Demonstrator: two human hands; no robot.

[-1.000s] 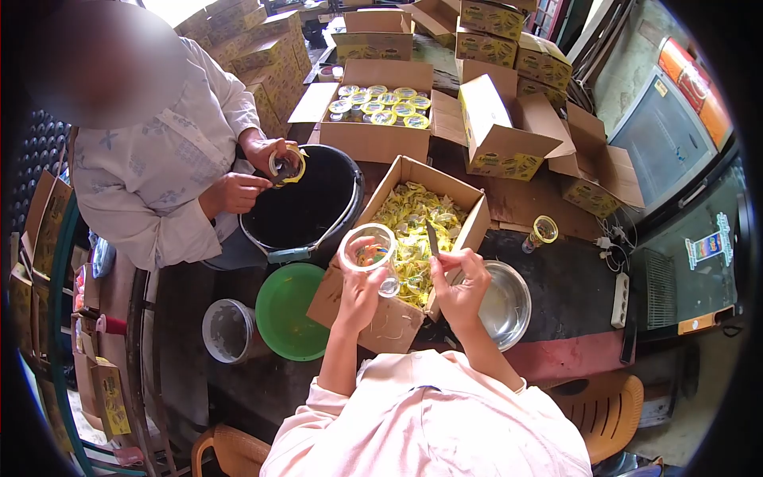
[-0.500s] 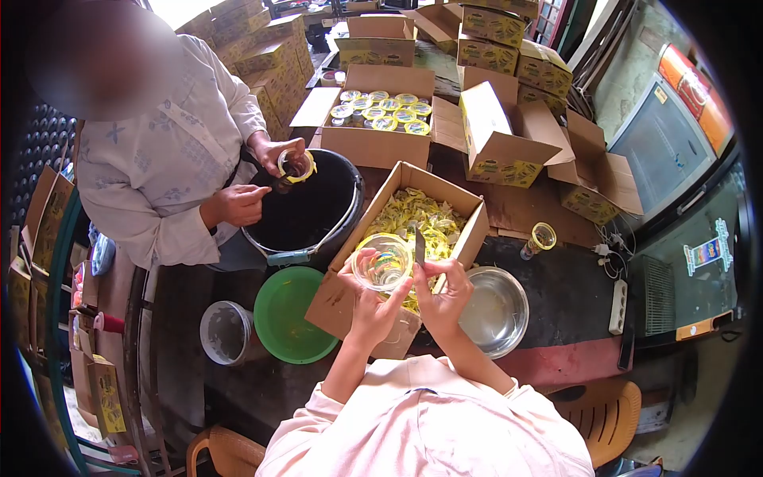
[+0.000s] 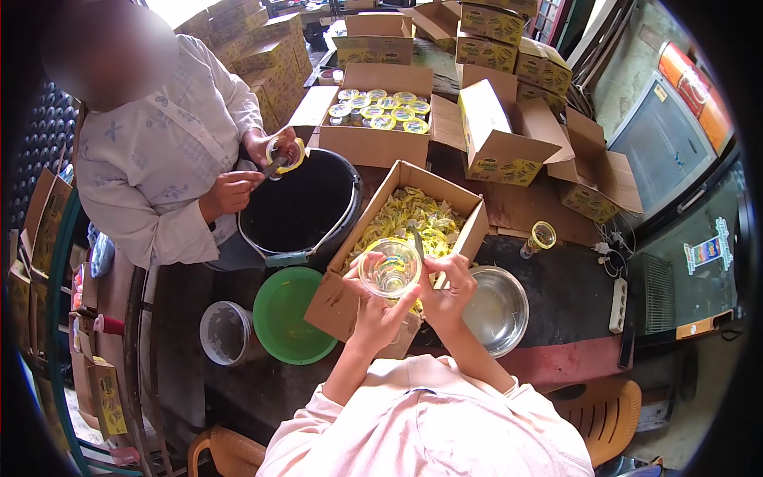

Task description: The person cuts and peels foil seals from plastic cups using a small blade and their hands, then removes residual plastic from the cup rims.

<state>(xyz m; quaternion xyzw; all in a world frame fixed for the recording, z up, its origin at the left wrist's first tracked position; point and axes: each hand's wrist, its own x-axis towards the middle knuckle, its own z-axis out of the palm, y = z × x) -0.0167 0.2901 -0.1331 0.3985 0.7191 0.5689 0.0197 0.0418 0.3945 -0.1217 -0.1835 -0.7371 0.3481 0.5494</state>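
Observation:
A clear plastic cup (image 3: pixel 390 274) is gripped in my left hand (image 3: pixel 375 318), its round opening turned up towards me. My right hand (image 3: pixel 447 290) is closed around a knife (image 3: pixel 418 241), whose dark blade points away, just beside the cup's right rim. Both hands are over the near end of a cardboard box (image 3: pixel 338 308) holding yellow lid-film scraps (image 3: pixel 409 211). At my right hand's side sits a steel bowl (image 3: pixel 509 314). Whether the blade touches the cup, I cannot tell.
Across from me, a co-worker's hands (image 3: pixel 230 193) hold a knife and a yellow-rimmed cup (image 3: pixel 288 155) by a black bucket (image 3: pixel 355 187). A green basin (image 3: pixel 294 318), a white pail (image 3: pixel 225 334), a lone cup (image 3: pixel 542 236) and a carton of sealed cups (image 3: pixel 373 145) stand around.
My cup has shifted slightly right and down, and the knife blade now tilts closer to its rim. The co-worker's knife has moved up to their cup.

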